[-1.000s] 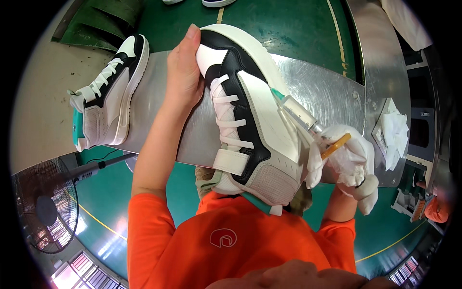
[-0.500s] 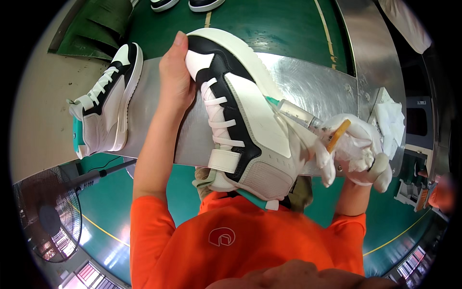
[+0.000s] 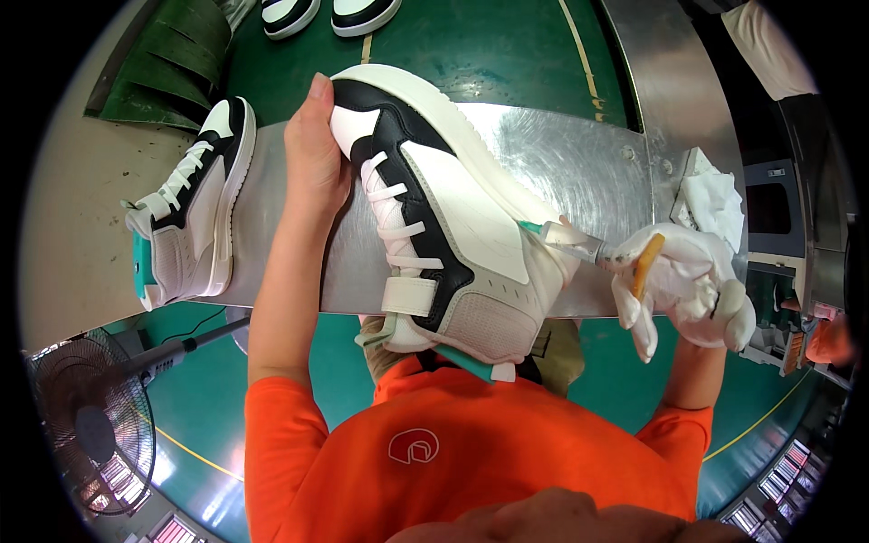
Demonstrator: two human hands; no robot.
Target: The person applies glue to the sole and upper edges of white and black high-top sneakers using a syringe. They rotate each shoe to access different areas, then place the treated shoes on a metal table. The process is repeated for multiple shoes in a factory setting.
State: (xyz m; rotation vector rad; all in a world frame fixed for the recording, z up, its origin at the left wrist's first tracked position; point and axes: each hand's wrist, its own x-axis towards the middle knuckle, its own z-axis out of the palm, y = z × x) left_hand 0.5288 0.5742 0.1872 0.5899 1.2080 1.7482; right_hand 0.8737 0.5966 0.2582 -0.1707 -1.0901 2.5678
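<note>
A high-top sneaker (image 3: 471, 217) in white, black and grey lies tilted before me, toe away from me, sole turned to the right. My left hand (image 3: 317, 154), bare, grips its toe end. My right hand (image 3: 683, 285) wears a white glove and is closed round a clear syringe (image 3: 574, 241) with a green tip. That tip touches or nearly touches the seam between upper and sole towards the heel. A tan stick (image 3: 648, 262) pokes out between the gloved fingers; its lower part is hidden.
A matching sneaker (image 3: 204, 199) stands on the left of the metal table (image 3: 615, 172). White wipes (image 3: 712, 206) lie at the right. Beyond runs a green belt (image 3: 489, 45) with more shoes (image 3: 362, 14). A fan (image 3: 95, 421) is at lower left.
The syringe tip has moved along the sole seam towards the heel, my right hand drawing back with it. The whole scene has shifted slightly left; my left hand keeps its grip.
</note>
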